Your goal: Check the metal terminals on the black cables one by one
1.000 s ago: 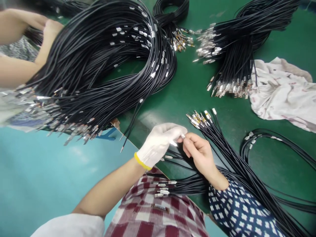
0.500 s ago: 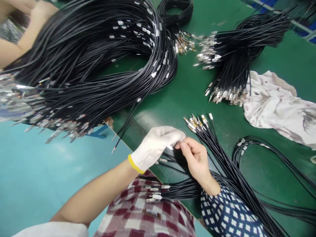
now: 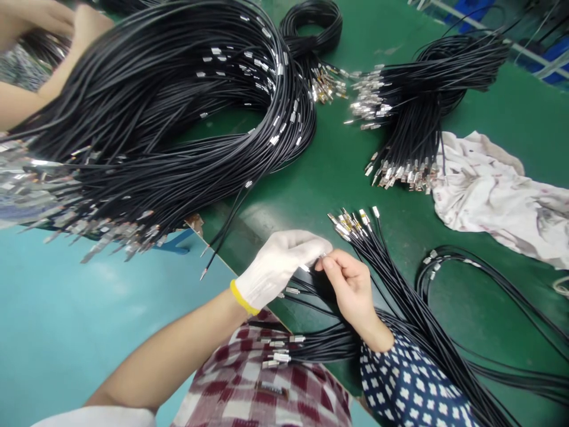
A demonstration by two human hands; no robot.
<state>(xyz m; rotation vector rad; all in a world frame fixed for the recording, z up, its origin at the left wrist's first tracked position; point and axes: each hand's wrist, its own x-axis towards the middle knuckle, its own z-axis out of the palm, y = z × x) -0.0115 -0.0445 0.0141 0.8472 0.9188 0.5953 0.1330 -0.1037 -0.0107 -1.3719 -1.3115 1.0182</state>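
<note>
My left hand (image 3: 288,258), in a white glove with a yellow cuff, is closed in a pinch, and its fingertips meet those of my bare right hand (image 3: 349,281). Between them is a small, shiny cable end (image 3: 323,256), mostly covered by the fingers. A white piece (image 3: 304,268) pokes out below the gloved fingers. Beneath my hands lie black cables with metal connectors (image 3: 291,290), and a further bundle's connectors (image 3: 281,357) rest near the table edge by my checked apron. Right of my right hand, a cable bundle (image 3: 391,273) ends in silver and yellowish connectors.
A large coil of black cables (image 3: 284,112) fills the upper left of the green table (image 3: 338,148). Beyond are a small coil (image 3: 311,41) and a crossed pile (image 3: 427,89). A white cloth (image 3: 493,190) lies right. Another person's arms (image 3: 53,77) show top left.
The view has shifted slightly. Both hands keep the same pinch at nearly the same spot, and the cables on the table lie as before.
</note>
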